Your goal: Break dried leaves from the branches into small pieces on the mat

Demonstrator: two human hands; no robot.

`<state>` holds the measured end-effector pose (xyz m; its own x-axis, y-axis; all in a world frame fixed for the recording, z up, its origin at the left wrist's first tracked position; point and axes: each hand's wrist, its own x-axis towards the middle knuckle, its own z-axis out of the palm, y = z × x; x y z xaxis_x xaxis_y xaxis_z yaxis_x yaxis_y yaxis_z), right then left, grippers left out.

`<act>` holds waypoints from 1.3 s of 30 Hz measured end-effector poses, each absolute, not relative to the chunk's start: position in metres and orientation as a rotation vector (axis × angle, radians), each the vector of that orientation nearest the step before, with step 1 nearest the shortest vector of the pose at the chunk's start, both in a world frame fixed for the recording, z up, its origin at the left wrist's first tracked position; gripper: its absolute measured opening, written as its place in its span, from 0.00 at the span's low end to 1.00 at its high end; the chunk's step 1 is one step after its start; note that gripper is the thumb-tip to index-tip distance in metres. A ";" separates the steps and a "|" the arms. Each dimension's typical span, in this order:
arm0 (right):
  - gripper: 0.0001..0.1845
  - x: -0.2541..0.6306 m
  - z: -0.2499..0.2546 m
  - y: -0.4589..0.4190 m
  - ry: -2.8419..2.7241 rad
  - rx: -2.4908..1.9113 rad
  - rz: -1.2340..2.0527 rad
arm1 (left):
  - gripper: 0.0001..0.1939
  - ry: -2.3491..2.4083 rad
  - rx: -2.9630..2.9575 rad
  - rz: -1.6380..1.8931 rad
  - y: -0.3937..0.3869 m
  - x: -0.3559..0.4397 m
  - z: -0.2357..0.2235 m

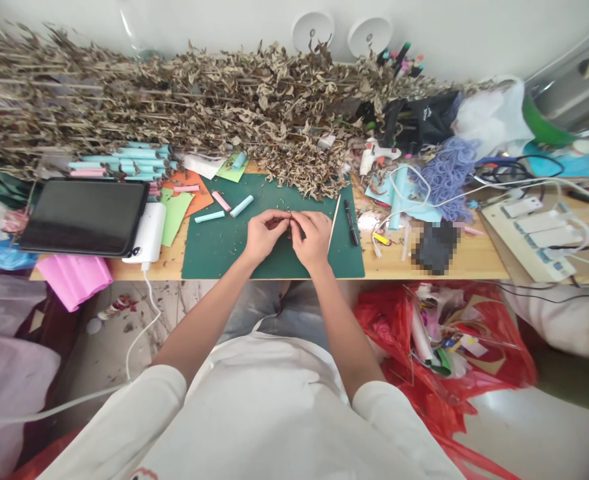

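Note:
My left hand point(264, 235) and my right hand point(311, 239) meet fingertip to fingertip over the green cutting mat point(214, 259). Both are closed in a pinch around something small and dark brown, mostly hidden by the fingers. To the left on the mat lie a pink paper roll point(221, 201) and two light blue paper rolls, one point(242, 206) near the pink one and another point(209, 217) closer to me. Dried leaves point(309, 167) are heaped on the mat's far edge. Right of my right hand are a thin wooden stick point(334, 220) and a black pen point(351, 223).
Long dried stems point(124, 93) span the back of the table. Leftward are a tablet point(87, 217), a white power bank point(150, 233) and stacked blue rolls point(141, 160). A glue gun point(375, 157), purple yarn point(449, 177) and a power strip point(534, 240) lie rightward.

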<state>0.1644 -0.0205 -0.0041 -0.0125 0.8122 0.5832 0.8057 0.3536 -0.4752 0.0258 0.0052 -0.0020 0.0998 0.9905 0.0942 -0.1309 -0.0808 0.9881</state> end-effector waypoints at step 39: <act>0.08 0.160 -0.001 -0.022 -1.841 -1.486 -0.081 | 0.12 1.022 1.169 1.281 0.005 0.027 -0.002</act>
